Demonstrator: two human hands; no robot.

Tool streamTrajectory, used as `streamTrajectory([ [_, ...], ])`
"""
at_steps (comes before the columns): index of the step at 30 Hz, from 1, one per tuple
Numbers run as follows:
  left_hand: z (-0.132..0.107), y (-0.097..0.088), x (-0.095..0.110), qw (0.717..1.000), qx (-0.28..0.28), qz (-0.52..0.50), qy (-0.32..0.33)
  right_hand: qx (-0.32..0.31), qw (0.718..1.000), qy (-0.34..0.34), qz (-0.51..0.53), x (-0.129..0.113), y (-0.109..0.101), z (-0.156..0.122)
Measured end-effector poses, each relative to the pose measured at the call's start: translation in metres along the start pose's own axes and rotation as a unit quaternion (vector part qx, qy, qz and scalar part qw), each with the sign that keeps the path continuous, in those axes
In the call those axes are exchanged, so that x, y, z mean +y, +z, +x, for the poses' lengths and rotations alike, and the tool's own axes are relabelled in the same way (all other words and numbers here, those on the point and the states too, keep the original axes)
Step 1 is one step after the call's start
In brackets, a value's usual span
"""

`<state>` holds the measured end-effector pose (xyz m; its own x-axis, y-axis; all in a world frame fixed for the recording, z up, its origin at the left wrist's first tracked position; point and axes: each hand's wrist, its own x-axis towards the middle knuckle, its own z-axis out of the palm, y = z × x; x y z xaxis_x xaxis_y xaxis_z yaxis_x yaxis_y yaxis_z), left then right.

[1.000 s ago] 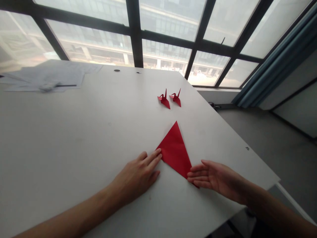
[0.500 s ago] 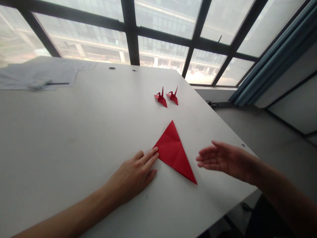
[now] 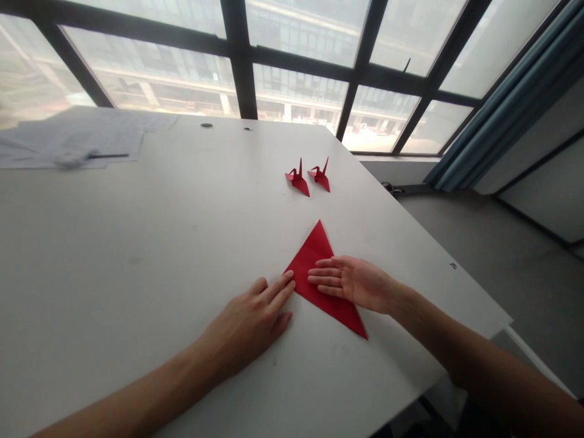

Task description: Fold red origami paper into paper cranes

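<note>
A red sheet of origami paper (image 3: 314,246), folded into a triangle, lies on the white table (image 3: 182,243). My left hand (image 3: 258,313) rests flat with its fingertips on the triangle's left corner; the fingers are stretched out. Over the middle of the paper is my right hand (image 3: 351,280), turned on its side with the palm showing and fingers extended, holding nothing. Whether it touches the paper I cannot tell. It covers part of the triangle's right edge. Beyond the paper stand two red paper cranes, a left crane (image 3: 298,181) and a right crane (image 3: 320,177).
White paper sheets (image 3: 41,137) lie at the far left, with a dark pen-like stick (image 3: 107,156) and a blurred pale item on them. Windows (image 3: 296,91) rise behind the table. A blue curtain (image 3: 502,103) hangs at the right, past the table's slanting right edge.
My right hand has moved left, from beside the triangle to over its middle. My left hand stays on the left corner. The cranes stand as before.
</note>
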<state>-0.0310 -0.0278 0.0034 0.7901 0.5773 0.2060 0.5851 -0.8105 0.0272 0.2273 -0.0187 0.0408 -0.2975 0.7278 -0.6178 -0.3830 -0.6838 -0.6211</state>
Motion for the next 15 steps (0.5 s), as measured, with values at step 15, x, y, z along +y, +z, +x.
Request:
streamTrajectory([
  [15, 0.0, -0.002, 0.002, 1.0, -0.004, 0.0, -0.009, -0.034, 0.963, 0.072, -0.256, 0.012, -0.043, -0.084],
])
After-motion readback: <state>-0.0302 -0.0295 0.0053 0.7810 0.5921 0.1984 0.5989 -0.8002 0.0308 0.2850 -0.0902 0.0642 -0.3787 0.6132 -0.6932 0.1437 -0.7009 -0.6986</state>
